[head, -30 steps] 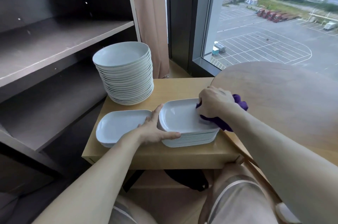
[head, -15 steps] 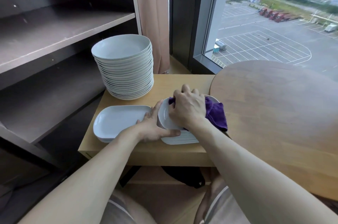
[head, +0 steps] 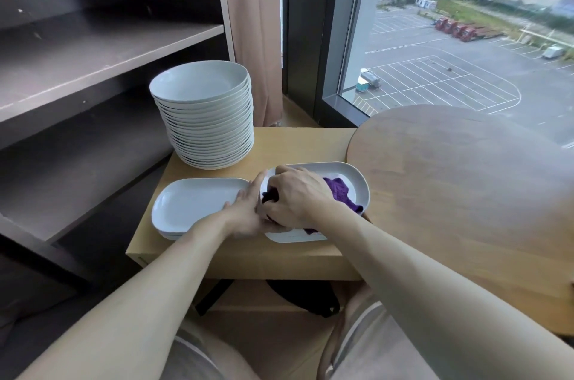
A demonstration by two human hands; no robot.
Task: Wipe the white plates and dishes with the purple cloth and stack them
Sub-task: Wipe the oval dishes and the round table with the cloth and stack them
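at the far left of the frame a dark shelf unit (head: 102, 47) runs from top to bottom. right of it, on the back left corner of the light wooden counter (head: 295, 143), stands a tall stack of round plates (head: 206, 122), white and nested. below it in the frame, at the counter's near left, lies a low stack of oblong dishes (head: 192, 204), also white. the left hand (head: 245, 215) reaches over that low stack's right end. its fingers (head: 258, 182) are straight and lie against the left end of the second stack of oblong dishes (head: 357, 182), which sits just beside the first. its thumb is hidden under the other hand. the right hand (head: 298, 196) is on top of this second stack, at the centre of the frame, with its fingers curled round the purple cloth (head: 340, 193), pressing it into the top dish. the cloth bunches out from under the hand toward the dish's right end. behind the counter are a beige curtain (head: 254, 22) and a window (head: 450, 69) onto a car park. a round wooden tabletop (head: 466, 178) fills the right of the frame, its edge at the counter's right side.
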